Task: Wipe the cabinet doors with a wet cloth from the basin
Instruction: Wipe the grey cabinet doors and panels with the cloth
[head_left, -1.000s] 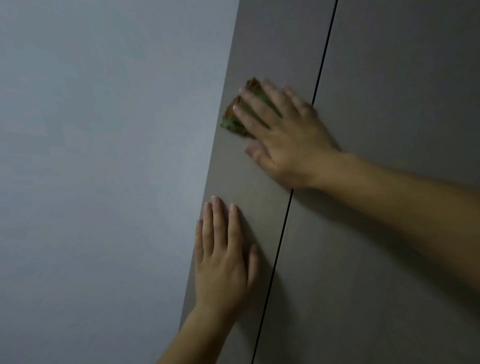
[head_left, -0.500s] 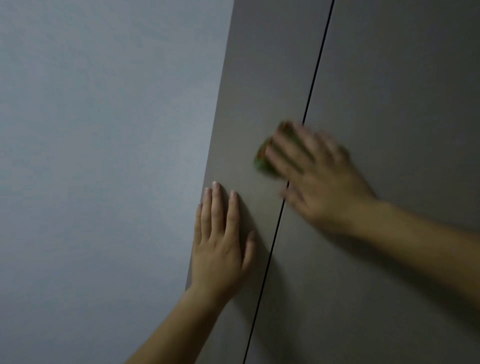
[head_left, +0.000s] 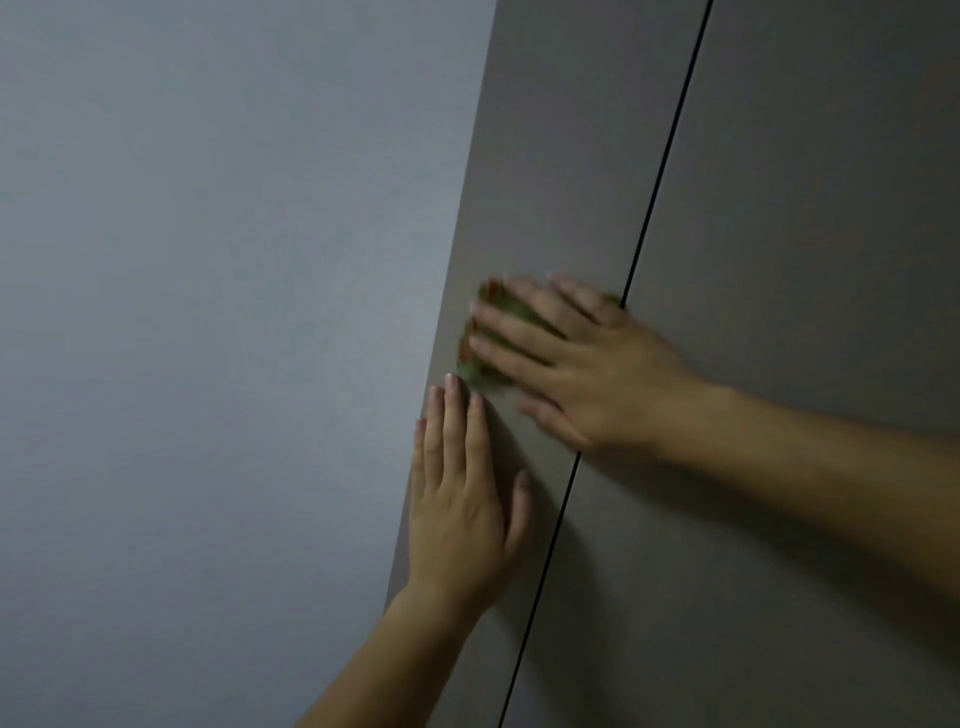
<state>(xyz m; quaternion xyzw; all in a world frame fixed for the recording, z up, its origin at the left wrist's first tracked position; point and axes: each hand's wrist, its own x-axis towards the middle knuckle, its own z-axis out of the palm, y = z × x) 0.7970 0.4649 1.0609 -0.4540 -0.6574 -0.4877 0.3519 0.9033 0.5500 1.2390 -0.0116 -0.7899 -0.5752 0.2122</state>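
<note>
At the far left we see the plain grey wall (head_left: 208, 312), and next to it the left cabinet door (head_left: 561, 156) begins. Our left hand (head_left: 462, 519) lies flat on this door near its left edge, with straight fingers close together that point upward. It holds nothing.

Just above those fingertips, almost touching them, is the green cloth (head_left: 483, 371). It sits at the left edge of the door, under the fingers of our right hand (head_left: 597, 379). These fingers are straight and a little spread. They press the cloth on the door and do not curl around it. The hand is blurred.

Further right the dark seam (head_left: 670, 140) runs up along the door, and the right cabinet door (head_left: 831, 208) follows. We judge that the next stroke must go up or to the right, because the door edge and the left hand close the other ways.
</note>
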